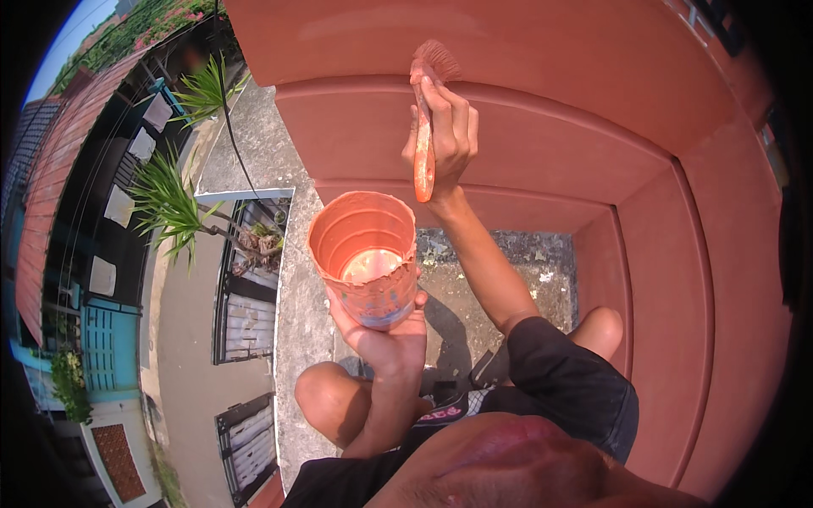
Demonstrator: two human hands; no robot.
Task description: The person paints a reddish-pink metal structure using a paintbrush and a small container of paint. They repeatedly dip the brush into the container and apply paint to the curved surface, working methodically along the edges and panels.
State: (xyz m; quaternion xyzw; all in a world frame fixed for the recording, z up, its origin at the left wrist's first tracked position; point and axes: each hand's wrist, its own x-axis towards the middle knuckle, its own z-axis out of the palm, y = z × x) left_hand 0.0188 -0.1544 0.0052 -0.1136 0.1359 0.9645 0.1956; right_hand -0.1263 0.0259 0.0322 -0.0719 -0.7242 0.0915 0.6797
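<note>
My right hand [451,135] is closed round the handle of a paintbrush [424,165], whose bristles are coated in terracotta paint and press against the wall [559,51] just above a raised moulding. Below and to the left, my left hand [381,334] grips a paint-smeared plastic tub [362,292] from underneath, its fingers wrapped about the base. The tub has a ragged cut rim, and a little terracotta paint shows at its bottom. A slightly paler patch of wall lies near the bristles.
I sit on a narrow, paint-spattered concrete ledge [305,398]. To its left lies a drop to a street [190,330] with houses opposite. A dark cable [230,127] hangs at the upper left, near a spiky plant [169,203]. Stepped terracotta walls [660,254] enclose the right side.
</note>
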